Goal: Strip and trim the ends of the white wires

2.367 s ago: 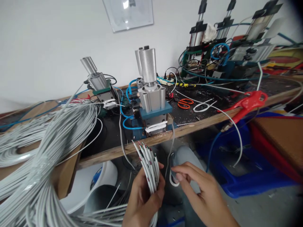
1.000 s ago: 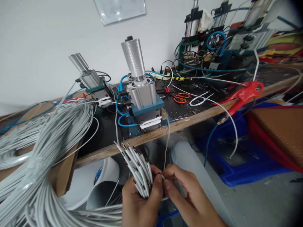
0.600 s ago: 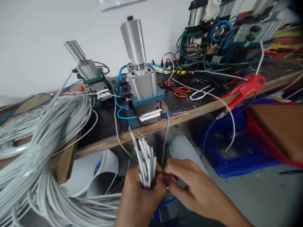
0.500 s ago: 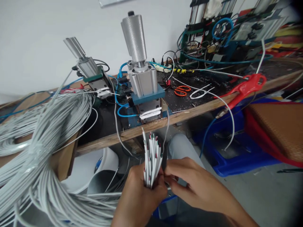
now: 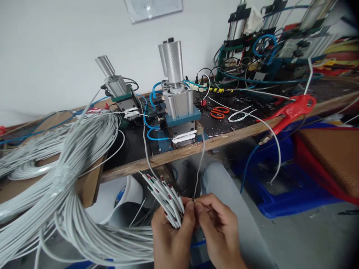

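My left hand (image 5: 171, 239) is closed round a bundle of white cable ends (image 5: 164, 198) with red and green stripped cores, fanned up and to the left. My right hand (image 5: 218, 229) sits against it, thumb and forefinger pinching a thin wire (image 5: 199, 168) that runs up toward the bench edge. Both hands are low in the view, in front of my knee (image 5: 224, 186). Above them stands a pneumatic press (image 5: 179, 112) with a blue base and a knurled silver cylinder.
A thick coil of grey cables (image 5: 64, 179) fills the left side. On the wooden bench (image 5: 238, 134) lie orange scissors (image 5: 219, 112), a red tool (image 5: 291, 110) and a second small press (image 5: 120, 93). More machines (image 5: 280, 48) stand at the back right. Blue crate (image 5: 280, 194) on the floor.
The cable ends were held upright half a second ago and now fan out to the left. My right hand has closed in beside the left and pinches the thin wire. The view shifted slightly.
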`<state>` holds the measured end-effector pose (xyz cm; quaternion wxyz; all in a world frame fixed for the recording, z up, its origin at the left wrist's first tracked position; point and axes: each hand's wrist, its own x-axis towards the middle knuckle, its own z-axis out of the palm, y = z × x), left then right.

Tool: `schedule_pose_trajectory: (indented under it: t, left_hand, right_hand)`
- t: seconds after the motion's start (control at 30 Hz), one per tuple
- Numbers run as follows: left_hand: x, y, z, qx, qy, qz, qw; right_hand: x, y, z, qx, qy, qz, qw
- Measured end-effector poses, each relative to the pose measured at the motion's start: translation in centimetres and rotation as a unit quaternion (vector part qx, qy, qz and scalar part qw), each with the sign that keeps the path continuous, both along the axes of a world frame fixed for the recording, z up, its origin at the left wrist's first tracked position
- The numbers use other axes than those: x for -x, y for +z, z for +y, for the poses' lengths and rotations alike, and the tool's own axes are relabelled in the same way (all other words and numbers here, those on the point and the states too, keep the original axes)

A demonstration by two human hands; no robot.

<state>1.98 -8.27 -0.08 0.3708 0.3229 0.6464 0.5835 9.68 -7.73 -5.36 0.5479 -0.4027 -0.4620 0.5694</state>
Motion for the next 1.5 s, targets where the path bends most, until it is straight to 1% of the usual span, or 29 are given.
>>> schedule_pose_trajectory:
  t: [0.1, 0.17, 0.27, 0.37, 0.43, 0.53, 0.6, 0.7, 0.83, 0.97, 1.17, 1.27, 1.33, 1.5]
  left_hand:
    - [0.3, 0.0, -0.3, -0.007, -0.009, -0.021, 1.0]
    - [0.5, 0.2, -0.4, -0.012, -0.024, -0.034, 0.999]
    - [0.5, 0.6, -0.7, -0.023, -0.037, -0.031, 0.999]
    - [0.4, 1.1, -1.4, -0.039, -0.034, -0.02, 0.998]
    - [0.4, 1.3, -2.0, -0.052, -0.032, -0.018, 0.998]
    - [0.4, 1.4, -2.9, -0.072, -0.032, -0.02, 0.997]
    - [0.4, 1.3, -3.5, -0.084, -0.032, -0.023, 0.996]
    - [0.5, 1.2, -4.2, -0.099, -0.032, -0.029, 0.994]
    - [0.6, 1.3, -4.8, -0.116, -0.031, -0.044, 0.992]
    - [0.8, 1.5, -5.0, -0.136, -0.025, -0.055, 0.989]
    - [1.1, 1.0, -4.6, -0.145, -0.031, -0.065, 0.987]
    - [1.2, 0.4, -4.0, -0.137, -0.034, -0.063, 0.988]
    - [1.3, -0.1, -3.4, -0.13, -0.033, -0.057, 0.989]
    - [1.3, -0.9, -1.4, -0.098, -0.031, -0.068, 0.992]
  right_hand:
    - [0.0, 0.5, -0.2, 0.011, -0.024, -0.008, 1.0]
    - [-0.4, 0.5, -0.2, -0.026, -0.024, -0.032, 0.999]
    - [-1.2, 0.3, -0.3, -0.104, -0.013, -0.08, 0.991]
    - [-1.5, 0.2, -0.9, -0.133, -0.021, -0.098, 0.986]
    - [-1.1, 0.5, -1.7, -0.122, -0.043, -0.091, 0.987]
    - [0.0, 1.4, -3.0, -0.068, -0.064, -0.041, 0.995]
    - [0.6, 2.3, -3.8, -0.031, -0.06, 0.004, 0.998]
    - [1.1, 3.5, -4.6, 0.0, -0.055, 0.046, 0.997]
    - [1.2, 4.2, -5.2, 0.002, -0.051, 0.054, 0.997]
    - [1.3, 3.8, -5.2, -0.046, -0.075, 0.008, 0.996]
    - [1.2, 2.1, -4.5, -0.13, -0.094, -0.061, 0.985]
    - [1.0, 1.6, -3.7, -0.183, -0.11, -0.112, 0.97]
    - [0.9, 1.5, -3.1, -0.206, -0.122, -0.142, 0.961]
    - [0.5, 1.1, -1.1, -0.219, -0.132, -0.185, 0.949]
